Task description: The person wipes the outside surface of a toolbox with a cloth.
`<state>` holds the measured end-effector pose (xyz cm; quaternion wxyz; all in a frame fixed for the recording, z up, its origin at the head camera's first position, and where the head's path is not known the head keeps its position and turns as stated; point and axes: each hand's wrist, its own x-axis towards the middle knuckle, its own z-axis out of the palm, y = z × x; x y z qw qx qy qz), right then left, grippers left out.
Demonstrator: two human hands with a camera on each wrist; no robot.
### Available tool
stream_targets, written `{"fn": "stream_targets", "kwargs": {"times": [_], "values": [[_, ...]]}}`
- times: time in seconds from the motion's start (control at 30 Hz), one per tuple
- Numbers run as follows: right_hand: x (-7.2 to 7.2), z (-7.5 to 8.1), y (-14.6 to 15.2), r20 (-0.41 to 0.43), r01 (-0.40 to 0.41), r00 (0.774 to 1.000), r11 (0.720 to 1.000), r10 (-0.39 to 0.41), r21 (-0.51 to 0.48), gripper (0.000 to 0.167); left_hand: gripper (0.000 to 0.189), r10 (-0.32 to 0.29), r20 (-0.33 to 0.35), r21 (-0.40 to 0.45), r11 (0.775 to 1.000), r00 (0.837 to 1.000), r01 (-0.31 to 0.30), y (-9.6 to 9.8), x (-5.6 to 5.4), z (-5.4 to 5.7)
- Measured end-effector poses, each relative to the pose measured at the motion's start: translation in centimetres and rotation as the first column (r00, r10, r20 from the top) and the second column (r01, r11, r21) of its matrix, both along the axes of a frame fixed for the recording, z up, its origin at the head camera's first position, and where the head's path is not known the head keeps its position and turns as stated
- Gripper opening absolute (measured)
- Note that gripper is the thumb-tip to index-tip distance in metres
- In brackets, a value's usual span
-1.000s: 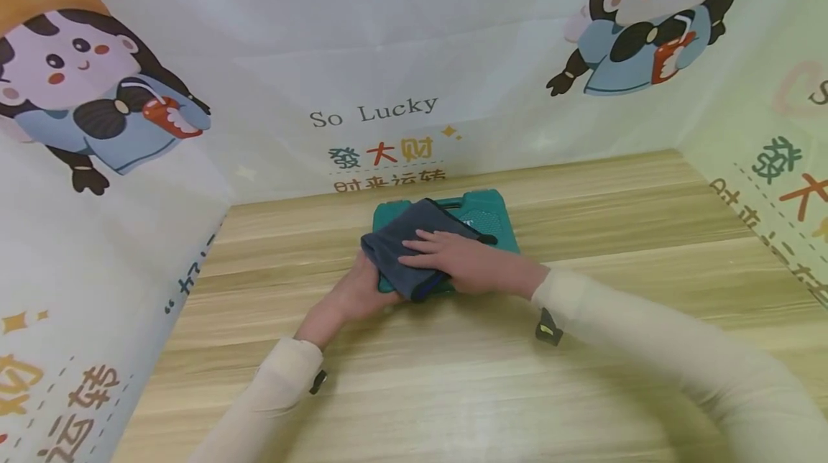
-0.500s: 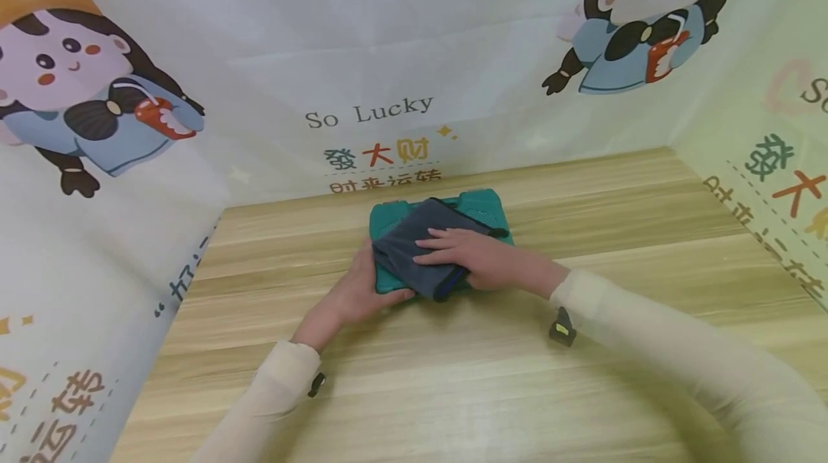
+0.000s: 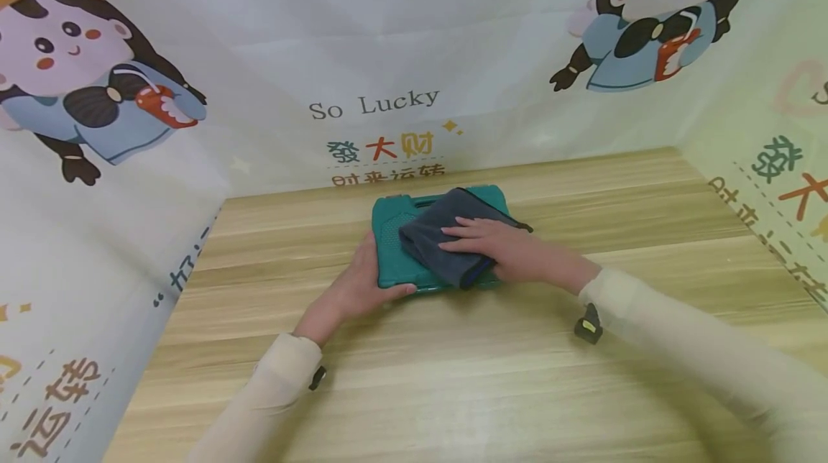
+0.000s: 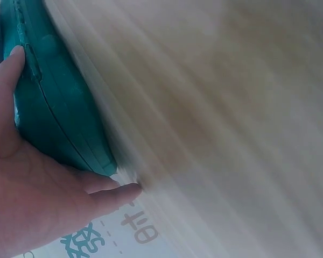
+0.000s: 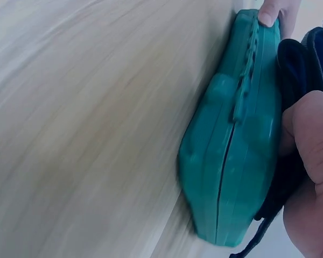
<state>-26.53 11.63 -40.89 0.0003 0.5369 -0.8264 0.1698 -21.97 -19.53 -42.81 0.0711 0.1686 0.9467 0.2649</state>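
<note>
A teal hard plastic case (image 3: pixel 409 270) lies flat near the back of the wooden table. On its top is a folded dark grey cloth (image 3: pixel 433 233), set toward the right half and tilted. My right hand (image 3: pixel 501 249) presses the cloth with fingers extended across it; in the right wrist view the thumb side of this hand (image 5: pixel 315 156) is beside the cloth. My left hand (image 3: pixel 362 283) holds the case's left front corner, thumb along the front edge and fingers at the left side. The left wrist view shows that thumb (image 4: pixel 12 67) against the case's latch side.
The wood-grain table (image 3: pixel 440 377) extends in front of the case and to both sides. White printed fabric walls (image 3: pixel 272 75) with cartoon figures and lettering stand behind and at the left and right.
My right hand has slid the cloth rightward over the case, baring more of its left part. The left hand stays at the left corner, and the case has hardly moved.
</note>
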Motion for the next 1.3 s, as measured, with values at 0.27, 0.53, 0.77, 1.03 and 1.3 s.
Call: {"fn": "stream_targets", "kwargs": {"times": [0.27,0.53,0.77,1.03,1.3], "values": [[0.6,0.0,2.3,-0.046,0.045,0.998,0.999,-0.045,0.003,0.087,0.125,0.019,0.006,-0.007,1.0,1.0,-0.019,0.1,0.1,0.0],[2.0,0.1,2.8,-0.066,0.152,0.987,0.986,-0.147,0.066,0.08,0.126,0.036,0.041,-0.052,0.998,0.999,-0.033,-0.1,0.2,0.2],[3.9,0.0,1.9,-0.2,0.279,0.947,0.952,-0.251,0.125,0.066,0.106,0.002,0.084,-0.077,0.997,0.996,0.004,-0.3,0.0,0.7],[5.6,0.1,0.9,-0.174,0.378,0.919,0.915,-0.353,0.139,0.063,0.067,-0.104,0.039,-0.094,0.99,0.994,0.107,-1.0,-0.2,0.9],[6.2,0.1,0.2,-0.241,0.395,0.901,0.912,-0.361,0.114,0.06,0.061,-0.113,-0.008,-0.055,0.992,0.994,0.113,-1.9,-0.5,0.9]]}}
